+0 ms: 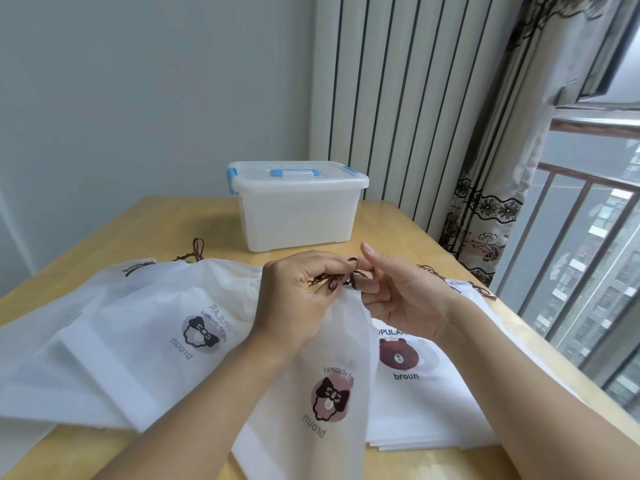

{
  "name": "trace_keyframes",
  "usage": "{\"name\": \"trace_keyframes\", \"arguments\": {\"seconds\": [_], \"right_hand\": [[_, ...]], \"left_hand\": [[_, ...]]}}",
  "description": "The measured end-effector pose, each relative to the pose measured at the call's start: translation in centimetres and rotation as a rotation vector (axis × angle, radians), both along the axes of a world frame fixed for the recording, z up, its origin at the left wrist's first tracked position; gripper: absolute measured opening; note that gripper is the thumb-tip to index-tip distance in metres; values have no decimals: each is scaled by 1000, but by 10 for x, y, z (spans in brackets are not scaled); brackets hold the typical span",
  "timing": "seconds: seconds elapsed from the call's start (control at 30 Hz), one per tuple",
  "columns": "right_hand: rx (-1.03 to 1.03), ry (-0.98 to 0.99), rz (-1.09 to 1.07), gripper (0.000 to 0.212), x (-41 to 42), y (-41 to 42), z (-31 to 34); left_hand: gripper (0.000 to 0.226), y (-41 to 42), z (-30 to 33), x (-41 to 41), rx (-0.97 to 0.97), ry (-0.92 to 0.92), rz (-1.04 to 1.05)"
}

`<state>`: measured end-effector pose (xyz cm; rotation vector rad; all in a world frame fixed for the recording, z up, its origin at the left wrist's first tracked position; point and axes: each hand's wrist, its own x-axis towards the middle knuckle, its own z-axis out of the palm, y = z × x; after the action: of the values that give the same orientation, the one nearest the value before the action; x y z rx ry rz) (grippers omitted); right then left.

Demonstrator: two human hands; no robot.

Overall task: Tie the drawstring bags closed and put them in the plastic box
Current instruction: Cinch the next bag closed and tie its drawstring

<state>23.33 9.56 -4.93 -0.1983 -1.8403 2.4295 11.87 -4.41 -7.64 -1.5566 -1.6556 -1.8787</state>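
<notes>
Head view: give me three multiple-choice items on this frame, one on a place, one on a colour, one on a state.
1. Where does the box stand?
A. at the far side of the table, beyond the hands
B. on the floor
C. on top of the bags

2. What colour are the box's latches and handle?
A. red
B. blue
C. green

3. How is the box's lid?
A. off, beside the box
B. propped half open
C. on the box

Answers:
1 A: the box sits on the wood past the left hand and right hand.
2 B: the side clips and the top handle are light blue.
3 C: the lid lies flat on the rim while both hands pinch the brown cord of the middle bag.
</notes>
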Motion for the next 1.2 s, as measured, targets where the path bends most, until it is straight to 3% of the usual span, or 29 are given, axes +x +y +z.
{"name": "trace_keyframes", "arguments": {"seconds": [0.1,0.23,0.3,0.47,0.67,0.83,1.0,1.1,1.2], "right_hand": [[198,38,-69,32,2,-1,3],[390,93,-120,40,3,1,4],[555,114,-125,33,2,2,3],[782,174,-307,32,-1,6,0],[1233,348,-460,12,0,2,1],[1489,376,-445,3,-2,0,-1],[1507,374,-403,8,-4,-2,-4],[1342,337,-461,13,-4,-5,-2],[1148,304,-452,15,-6,-8,-5]], "left_hand": [[24,-2,1,-1,-37,-28,-46],[56,-6,7,4,-101,-227,-119],[59,-7,9,5,-119,-236,-125],[48,-6,10,5,-145,-292,-103],[27,-5,14,-3,-149,-685,-201],[16,-6,12,-3,-191,-644,-168],[11,-6,14,-4,-192,-632,-171],[9,-4,15,-5,-135,-665,-228],[15,-3,12,-3,-136,-565,-155]]}}
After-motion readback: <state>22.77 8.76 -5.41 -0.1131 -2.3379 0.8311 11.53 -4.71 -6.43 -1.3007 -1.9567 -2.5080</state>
